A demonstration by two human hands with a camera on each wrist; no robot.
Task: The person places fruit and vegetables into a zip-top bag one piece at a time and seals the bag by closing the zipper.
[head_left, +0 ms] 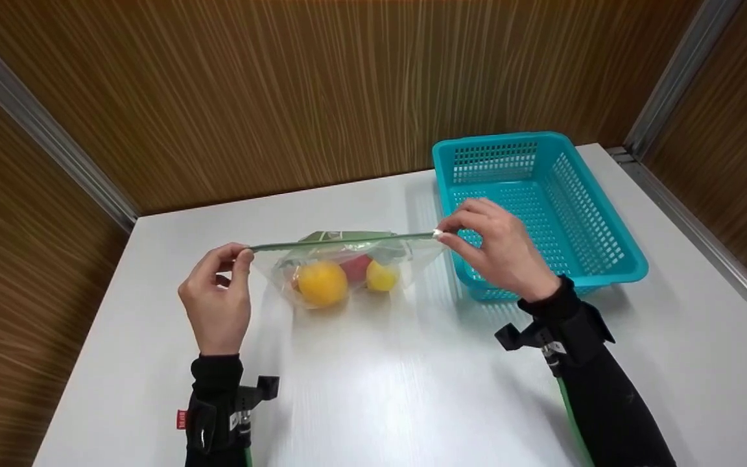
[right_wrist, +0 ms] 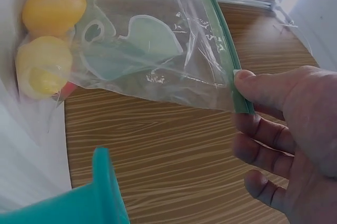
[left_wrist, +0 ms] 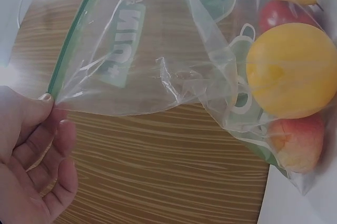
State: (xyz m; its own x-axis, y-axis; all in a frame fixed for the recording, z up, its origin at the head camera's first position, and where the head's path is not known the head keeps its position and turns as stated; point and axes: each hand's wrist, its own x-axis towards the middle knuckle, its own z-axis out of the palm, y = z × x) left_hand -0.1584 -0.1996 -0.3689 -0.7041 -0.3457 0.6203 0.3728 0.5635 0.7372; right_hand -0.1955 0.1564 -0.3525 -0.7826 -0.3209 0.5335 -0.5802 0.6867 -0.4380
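Note:
A clear zip bag [head_left: 360,245] with a green top strip stretches between both hands. My left hand [head_left: 218,301] pinches one end of the strip between thumb and forefinger. At the other end, my right hand [head_left: 500,243] pinches the strip, and a small white piece shows at its fingertips. Low in the bag lie an orange fruit [head_left: 323,283], a yellow pear-shaped fruit [head_left: 382,276] and a red fruit [head_left: 355,266]. The left wrist view also shows a red-and-yellow fruit [left_wrist: 297,142] in the bag's lower corner. Green and white print covers part of the bag.
A turquoise plastic basket [head_left: 607,227] stands at the back right, its near left corner close to my right hand. The white table [head_left: 373,389] meets a wood-grain panel [head_left: 283,97] at the back, with more panels at both sides.

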